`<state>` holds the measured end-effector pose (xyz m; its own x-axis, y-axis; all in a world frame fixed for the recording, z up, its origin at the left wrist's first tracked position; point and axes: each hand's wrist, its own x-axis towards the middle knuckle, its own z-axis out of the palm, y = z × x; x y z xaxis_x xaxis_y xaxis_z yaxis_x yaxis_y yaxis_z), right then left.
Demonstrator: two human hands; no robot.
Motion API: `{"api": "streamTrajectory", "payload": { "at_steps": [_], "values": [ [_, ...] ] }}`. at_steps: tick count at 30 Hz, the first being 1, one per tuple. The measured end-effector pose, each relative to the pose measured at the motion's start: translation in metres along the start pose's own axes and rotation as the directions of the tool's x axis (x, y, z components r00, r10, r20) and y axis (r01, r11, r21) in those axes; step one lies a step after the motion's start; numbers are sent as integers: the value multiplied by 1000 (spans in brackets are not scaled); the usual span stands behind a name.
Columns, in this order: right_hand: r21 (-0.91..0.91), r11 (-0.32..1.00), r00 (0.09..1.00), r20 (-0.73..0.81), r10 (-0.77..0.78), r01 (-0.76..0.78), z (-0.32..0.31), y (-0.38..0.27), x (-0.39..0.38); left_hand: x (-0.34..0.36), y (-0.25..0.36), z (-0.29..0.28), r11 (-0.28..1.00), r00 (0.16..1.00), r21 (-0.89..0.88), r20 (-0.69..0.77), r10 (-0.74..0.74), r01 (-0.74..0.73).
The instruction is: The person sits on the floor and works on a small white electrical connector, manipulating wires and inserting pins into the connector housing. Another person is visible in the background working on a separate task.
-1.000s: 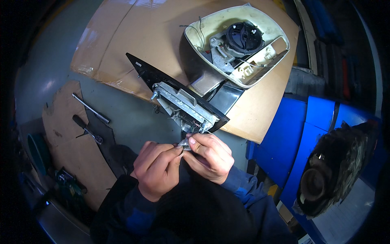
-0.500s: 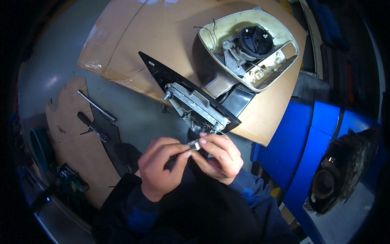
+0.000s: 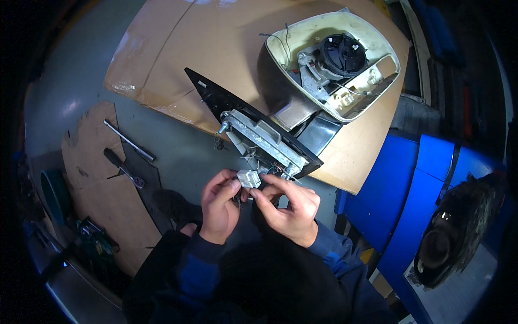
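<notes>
A small white wiring connector [image 3: 248, 179] sits between my hands, in front of the car side mirror. My left hand [image 3: 220, 208] pinches it from the left between thumb and fingers. From the right, my right hand [image 3: 288, 209] is closed at the connector's wire side, its fingertips on the thin wires there. These wires come from the metal mounting bracket [image 3: 264, 141] on the mirror's black triangular base [image 3: 208, 97]. Beyond stands the opened mirror housing [image 3: 272, 51], cream inside, with a round black adjuster motor [image 3: 343, 55] and loose wire ends.
The mirror lies on a large cardboard sheet [image 3: 156, 65]. On a lower cardboard piece [image 3: 97, 156] at left are a ratchet [image 3: 125, 168] and a long metal bar [image 3: 129, 141]. At right, a blue panel [image 3: 383, 194] carries a dirty black part [image 3: 458, 232].
The connector has turned, so its broad white face now shows. My left hand has rotated upright, and my right fingers have shifted toward the wire side.
</notes>
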<state>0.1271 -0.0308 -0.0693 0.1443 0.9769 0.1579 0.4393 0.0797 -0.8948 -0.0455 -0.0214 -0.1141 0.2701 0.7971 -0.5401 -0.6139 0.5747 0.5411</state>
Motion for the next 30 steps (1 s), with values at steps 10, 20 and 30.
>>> {"api": "streamTrajectory", "payload": {
  "at_steps": [10,20,30],
  "values": [
    [-24,995,994,44,103,-102,-1,-1,-3,-5,-22,6,999,999,-12,-8,-43,43],
    [8,995,995,-3,95,-95,-3,-1,-5,-10,-15,11,995,997,60,11,-76,75],
    [-108,993,998,-28,-47,44,-7,5,-6,-15,-27,9,990,994,85,5,-112,112]
  ]
}}
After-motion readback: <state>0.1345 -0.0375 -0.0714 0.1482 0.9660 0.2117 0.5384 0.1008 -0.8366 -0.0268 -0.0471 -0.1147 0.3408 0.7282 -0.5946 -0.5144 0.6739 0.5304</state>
